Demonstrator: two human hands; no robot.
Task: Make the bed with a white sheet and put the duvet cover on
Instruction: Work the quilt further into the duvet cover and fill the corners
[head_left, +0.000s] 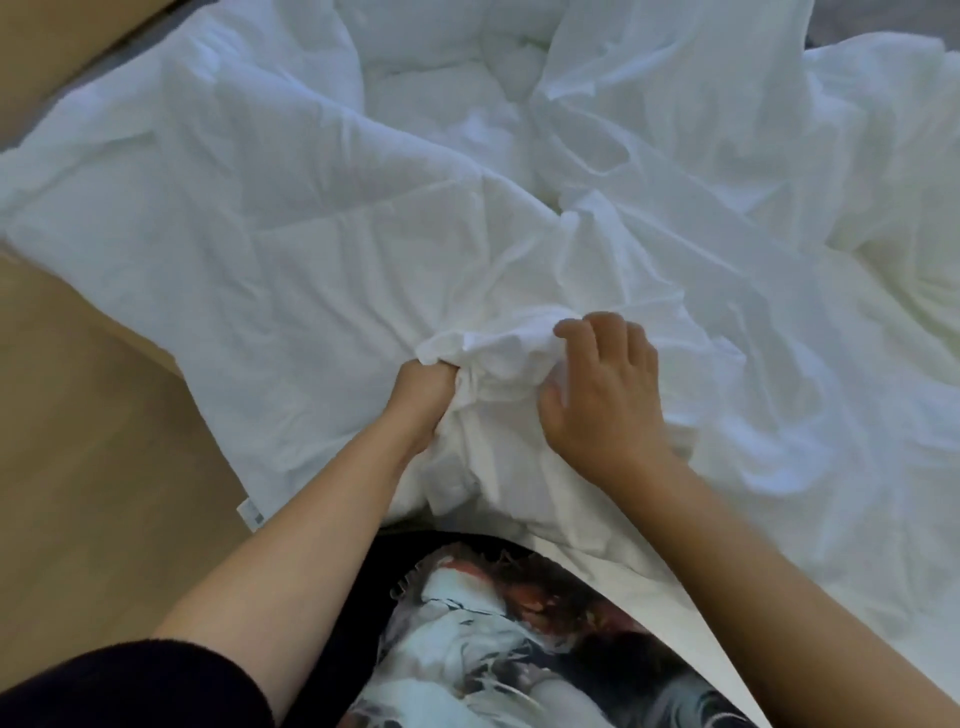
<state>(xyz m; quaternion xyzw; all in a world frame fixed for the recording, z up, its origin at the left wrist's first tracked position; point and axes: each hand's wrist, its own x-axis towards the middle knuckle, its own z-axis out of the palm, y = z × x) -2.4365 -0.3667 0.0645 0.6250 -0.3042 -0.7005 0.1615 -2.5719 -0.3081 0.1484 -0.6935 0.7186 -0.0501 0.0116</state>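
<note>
Just below the centre of the view, a gathered wad of the duvet cover (291, 249) is clenched in the left hand (423, 387). The fingers are curled tight round it, probably so that the cloth is kept from slipping while it is worked along. Just beside it at 3 o'clock, the right hand (602, 395) is laid on the same wad with fingers spread and loosely bent. Nothing is closed within it, and it seems to be set there to feel for the next fold. From the 2 hands the cover is spread, rumpled, towards 10 o'clock, where 1 corner overhangs the wooden floor (88, 415). A small label (249, 512) is seen on its edge at 8 o'clock. At 12 o'clock the quilted duvet (441, 67) is left partly bare, so the covering is judged unfinished. Whether the white cloth at 2 o'clock is sheet or cover cannot be told.
</note>
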